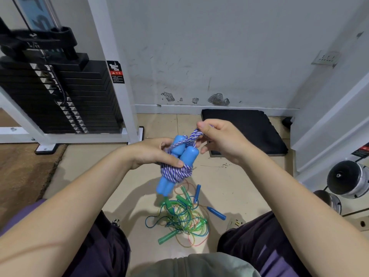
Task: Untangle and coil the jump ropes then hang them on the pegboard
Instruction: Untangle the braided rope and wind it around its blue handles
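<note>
The head view looks down over a seated person's two bare forearms to a tiled floor. The left hand is curled round a braided blue-and-white cotton jump rope, already wound into a tight bundle about its two thick light-blue plastic handles; the thumb presses on the windings. The right hand pinches a loose length of the same rope between thumb and forefinger, just above and to the right of the handles, its other fingers loosely curled beneath.

On the floor between the knees lies a tangled heap of thin translucent green, blue and orange plastic jump ropes, with green handles and two slim dark-blue handles sticking out of it. A black weight stack in a white frame stands at the left, a black rubber mat lies against the wall, and chrome dumbbell ends show at the right. No pegboard is in view.

The step in hand seems to be finishing the wrap. To do it well, the left hand should keep the coil clamped so no turn slackens, while the right leads the free end snugly round or through the bundle and tucks it, leaving a loop fit for a peg. The heap below is untouched work.
</note>
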`<state>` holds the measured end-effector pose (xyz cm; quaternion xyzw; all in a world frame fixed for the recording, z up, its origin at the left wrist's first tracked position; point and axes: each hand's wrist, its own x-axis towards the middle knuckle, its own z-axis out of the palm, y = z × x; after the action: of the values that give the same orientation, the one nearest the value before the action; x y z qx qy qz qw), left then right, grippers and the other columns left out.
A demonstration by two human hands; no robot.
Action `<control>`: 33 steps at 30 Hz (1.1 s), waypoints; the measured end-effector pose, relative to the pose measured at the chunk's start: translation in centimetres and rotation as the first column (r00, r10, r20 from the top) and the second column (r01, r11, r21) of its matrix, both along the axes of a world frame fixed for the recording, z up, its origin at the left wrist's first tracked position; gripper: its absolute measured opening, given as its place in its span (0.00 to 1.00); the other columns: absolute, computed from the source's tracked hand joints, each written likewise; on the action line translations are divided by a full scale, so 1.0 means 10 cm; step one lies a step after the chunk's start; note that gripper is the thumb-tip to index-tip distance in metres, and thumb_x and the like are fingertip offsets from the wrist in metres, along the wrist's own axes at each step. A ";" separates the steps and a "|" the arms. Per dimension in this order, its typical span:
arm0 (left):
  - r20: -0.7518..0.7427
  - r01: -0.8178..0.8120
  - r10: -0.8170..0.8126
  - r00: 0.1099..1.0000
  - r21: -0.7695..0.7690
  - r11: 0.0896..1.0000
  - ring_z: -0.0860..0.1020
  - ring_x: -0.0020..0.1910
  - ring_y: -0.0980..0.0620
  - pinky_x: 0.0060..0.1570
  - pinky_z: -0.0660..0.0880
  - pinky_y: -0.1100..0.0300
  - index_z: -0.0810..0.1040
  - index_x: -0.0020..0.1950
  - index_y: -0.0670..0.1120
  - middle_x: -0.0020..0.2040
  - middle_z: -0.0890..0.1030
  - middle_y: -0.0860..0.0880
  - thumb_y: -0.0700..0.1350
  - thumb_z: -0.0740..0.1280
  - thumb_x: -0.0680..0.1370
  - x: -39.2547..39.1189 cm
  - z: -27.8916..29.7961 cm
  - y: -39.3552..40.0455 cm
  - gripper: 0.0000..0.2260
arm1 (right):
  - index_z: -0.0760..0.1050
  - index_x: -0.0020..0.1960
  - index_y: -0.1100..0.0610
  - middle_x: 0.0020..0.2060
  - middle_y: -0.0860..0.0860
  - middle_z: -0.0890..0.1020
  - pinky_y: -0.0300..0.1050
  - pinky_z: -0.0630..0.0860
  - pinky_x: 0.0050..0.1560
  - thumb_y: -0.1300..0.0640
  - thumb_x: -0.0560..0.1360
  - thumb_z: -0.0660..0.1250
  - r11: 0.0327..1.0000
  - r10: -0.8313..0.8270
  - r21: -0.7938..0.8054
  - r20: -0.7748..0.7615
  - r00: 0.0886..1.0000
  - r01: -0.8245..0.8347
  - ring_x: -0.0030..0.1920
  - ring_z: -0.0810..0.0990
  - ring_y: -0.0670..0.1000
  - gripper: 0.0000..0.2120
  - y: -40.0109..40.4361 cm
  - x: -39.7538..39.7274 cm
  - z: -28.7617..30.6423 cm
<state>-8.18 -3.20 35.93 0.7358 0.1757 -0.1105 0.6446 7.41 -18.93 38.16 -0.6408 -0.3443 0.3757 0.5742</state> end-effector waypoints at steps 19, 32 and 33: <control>0.130 -0.091 0.068 0.989 0.182 0.979 0.74 0.36 0.52 0.39 0.70 0.60 0.82 0.41 0.40 0.36 0.77 0.45 0.54 0.76 0.71 0.08 0.10 -0.31 0.16 | 0.76 0.33 0.56 0.23 0.50 0.66 0.35 0.60 0.23 0.54 0.75 0.72 0.970 -0.243 0.034 0.207 0.948 0.241 0.23 0.61 0.48 0.14 0.15 -0.01 -0.11; 0.379 -0.972 0.895 0.236 0.084 0.221 0.72 0.37 0.48 0.35 0.61 0.59 0.67 0.33 0.48 0.32 0.73 0.53 0.50 0.66 0.80 0.56 -0.09 0.48 0.17 | 0.71 0.63 0.54 0.51 0.62 0.81 0.52 0.83 0.40 0.34 0.77 0.58 0.956 -0.071 -0.289 -0.416 0.906 -0.058 0.43 0.86 0.61 0.27 0.54 -0.07 -0.53; 0.363 -0.978 0.908 0.210 0.065 0.200 0.72 0.38 0.48 0.33 0.61 0.60 0.68 0.34 0.48 0.33 0.73 0.54 0.50 0.65 0.80 0.65 -0.16 0.50 0.16 | 0.70 0.63 0.55 0.48 0.61 0.80 0.48 0.82 0.35 0.35 0.77 0.59 0.966 -0.096 -0.258 -0.449 0.888 -0.026 0.39 0.86 0.60 0.27 0.65 -0.07 -0.58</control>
<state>-1.65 1.82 34.29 0.5596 0.5241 0.4281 0.4784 6.67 -12.47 32.33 -0.6093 -0.1359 0.5470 0.5577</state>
